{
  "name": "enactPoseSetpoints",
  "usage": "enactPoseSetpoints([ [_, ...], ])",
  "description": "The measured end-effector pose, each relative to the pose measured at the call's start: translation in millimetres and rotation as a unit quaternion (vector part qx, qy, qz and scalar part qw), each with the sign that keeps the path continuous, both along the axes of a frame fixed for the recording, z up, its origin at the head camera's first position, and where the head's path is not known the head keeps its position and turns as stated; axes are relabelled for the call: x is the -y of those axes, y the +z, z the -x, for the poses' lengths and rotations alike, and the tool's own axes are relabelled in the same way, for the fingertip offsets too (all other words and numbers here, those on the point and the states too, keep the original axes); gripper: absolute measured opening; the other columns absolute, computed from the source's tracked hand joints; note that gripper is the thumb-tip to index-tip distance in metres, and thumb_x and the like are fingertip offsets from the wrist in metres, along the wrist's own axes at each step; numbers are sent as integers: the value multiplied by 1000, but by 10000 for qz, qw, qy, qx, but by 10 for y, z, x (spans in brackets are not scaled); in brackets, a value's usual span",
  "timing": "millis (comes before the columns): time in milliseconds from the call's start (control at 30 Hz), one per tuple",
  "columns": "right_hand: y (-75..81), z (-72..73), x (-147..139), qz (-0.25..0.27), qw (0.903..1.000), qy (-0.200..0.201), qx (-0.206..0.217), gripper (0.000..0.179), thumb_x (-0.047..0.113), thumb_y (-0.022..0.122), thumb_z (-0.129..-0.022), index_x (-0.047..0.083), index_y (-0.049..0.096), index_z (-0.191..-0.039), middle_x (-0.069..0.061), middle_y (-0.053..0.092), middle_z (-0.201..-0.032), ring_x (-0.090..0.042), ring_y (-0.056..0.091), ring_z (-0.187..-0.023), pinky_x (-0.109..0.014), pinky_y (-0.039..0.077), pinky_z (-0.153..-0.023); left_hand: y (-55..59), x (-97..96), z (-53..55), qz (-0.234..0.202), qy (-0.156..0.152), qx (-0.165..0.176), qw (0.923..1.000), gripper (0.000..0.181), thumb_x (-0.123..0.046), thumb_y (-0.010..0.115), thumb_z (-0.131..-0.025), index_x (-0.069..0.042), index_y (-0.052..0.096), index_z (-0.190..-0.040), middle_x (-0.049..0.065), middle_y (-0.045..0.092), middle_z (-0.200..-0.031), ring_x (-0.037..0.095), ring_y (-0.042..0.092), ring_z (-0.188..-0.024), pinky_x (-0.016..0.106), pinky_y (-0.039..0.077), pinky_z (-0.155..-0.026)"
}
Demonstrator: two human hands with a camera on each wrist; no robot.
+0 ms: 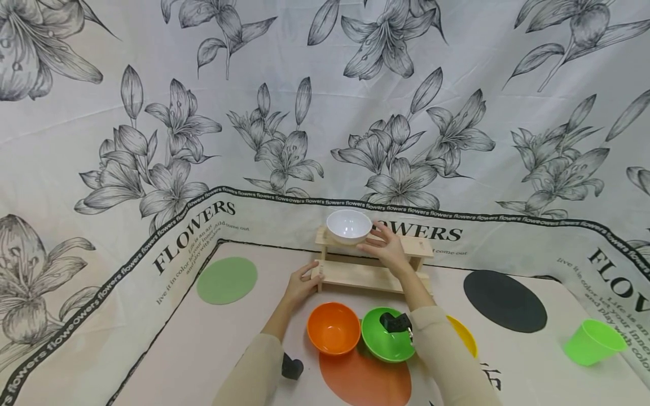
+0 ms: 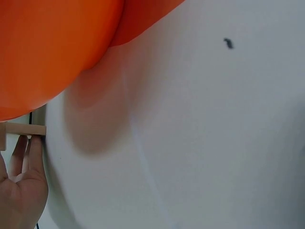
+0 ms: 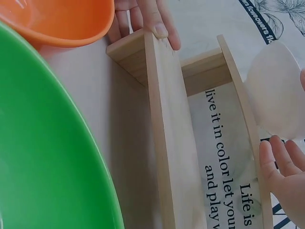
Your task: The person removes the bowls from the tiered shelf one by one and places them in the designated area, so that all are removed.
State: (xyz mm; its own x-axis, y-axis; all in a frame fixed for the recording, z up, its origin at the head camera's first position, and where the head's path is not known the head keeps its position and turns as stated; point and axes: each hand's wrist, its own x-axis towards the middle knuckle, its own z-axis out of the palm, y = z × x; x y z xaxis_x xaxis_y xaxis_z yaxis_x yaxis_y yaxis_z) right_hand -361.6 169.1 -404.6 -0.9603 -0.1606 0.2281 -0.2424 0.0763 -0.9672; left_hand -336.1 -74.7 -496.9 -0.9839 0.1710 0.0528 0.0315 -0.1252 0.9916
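A: How many bowls do you count?
B: Four. One white bowl (image 1: 349, 225) is just left of the right hand (image 1: 388, 251), at the upper board (image 1: 418, 246) of the single wooden rack (image 1: 360, 274).

A: Are those fingers holding it?
B: I can't tell. They are spread about its right side, at least three of them close against it, but a firm grip doesn't show.

A: And the left hand (image 1: 301, 283)?
B: Its fingers are bent round the left end of the rack's lower board (image 3: 167, 119), gripping it; that makes two boards.

A: The other three bowls?
B: All closer to the person than either set of fingers: one orange bowl (image 1: 333, 329), one green bowl (image 1: 384, 341), and one yellow bowl (image 1: 466, 338) partly behind the right sleeve (image 1: 452, 355).

A: Anything else on the bench (image 1: 203, 349)?
B: Three round mats: pale green (image 1: 227, 281) left of the left fingers, dark (image 1: 505, 300) right of the right ones, orange (image 1: 363, 380) nearer the person than both. One green cup (image 1: 591, 343) sits far right of the right fingers.
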Motion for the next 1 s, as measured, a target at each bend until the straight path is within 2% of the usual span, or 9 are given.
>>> enactPoseSetpoints([
  [100, -19, 29, 24, -51, 10000, 45, 33, 84, -2, 70, -79, 2, 22, -148, -31, 33, -142, -45, 43, -123, -32, 49, -93, 63, 2, -47, 75, -48, -21, 10000, 49, 3, 58, -89, 10, 41, -135, 39, 53, -117, 22, 61, -96, 49, 48, -92],
  [200, -38, 53, 48, -47, 9999, 115, 48, 84, -2, 70, -79, 2, 21, -148, -32, 32, -142, -44, 43, -124, -30, 49, -93, 61, 2, -48, 76, -68, -35, 9999, 50, 3, 57, -90, 11, 40, -136, 40, 52, -117, 23, 61, -98, 49, 47, -92],
  [433, -42, 67, 88, 249, 9990, 233, 274, 84, -2, 68, -80, 3, 20, -149, -31, 27, -146, -43, 39, -128, -27, 53, -85, -130, -8, 78, 59, 49, -36, 10000, 51, 0, 60, -90, 7, 42, -137, 38, 52, -119, 23, 61, -99, 44, 50, -89],
  [600, -11, 37, 120, 225, 9981, 419, 383, 81, -3, 65, -83, 1, 19, -149, -32, 27, -146, -41, 37, -130, -31, 52, -88, -180, -13, 103, 72, 104, -59, 9999, 51, -3, 61, -89, 6, 43, -137, 37, 50, -123, 29, 60, -105, 40, 52, -88],
  [733, 5, 4, 142, 335, 9972, 471, 465, 81, -5, 64, -83, 0, 16, -149, -32, 25, -147, -42, 36, -130, -30, 51, -90, -178, -10, 97, 123, 129, -62, 9998, 51, -4, 62, -89, 5, 44, -136, 37, 51, -123, 32, 59, -107, 38, 52, -87],
  [900, 8, -30, 140, 155, 9986, 249, 441, 83, -3, 66, -82, -1, 17, -148, -29, 27, -147, -42, 39, -128, -20, 51, -87, -175, -10, 100, 48, 110, -86, 9999, 50, -2, 61, -90, 6, 44, -136, 38, 52, -120, 31, 59, -105, 41, 52, -88],
  [1000, 9, -47, 134, 34, 9990, 159, 416, 83, -3, 66, -80, -2, 18, -148, -28, 26, -148, -43, 41, -126, -16, 50, -86, -75, -7, 33, -3, 34, -125, 9999, 50, 1, 59, -90, 9, 42, -136, 39, 52, -119, 30, 60, -103, 45, 50, -89],
])
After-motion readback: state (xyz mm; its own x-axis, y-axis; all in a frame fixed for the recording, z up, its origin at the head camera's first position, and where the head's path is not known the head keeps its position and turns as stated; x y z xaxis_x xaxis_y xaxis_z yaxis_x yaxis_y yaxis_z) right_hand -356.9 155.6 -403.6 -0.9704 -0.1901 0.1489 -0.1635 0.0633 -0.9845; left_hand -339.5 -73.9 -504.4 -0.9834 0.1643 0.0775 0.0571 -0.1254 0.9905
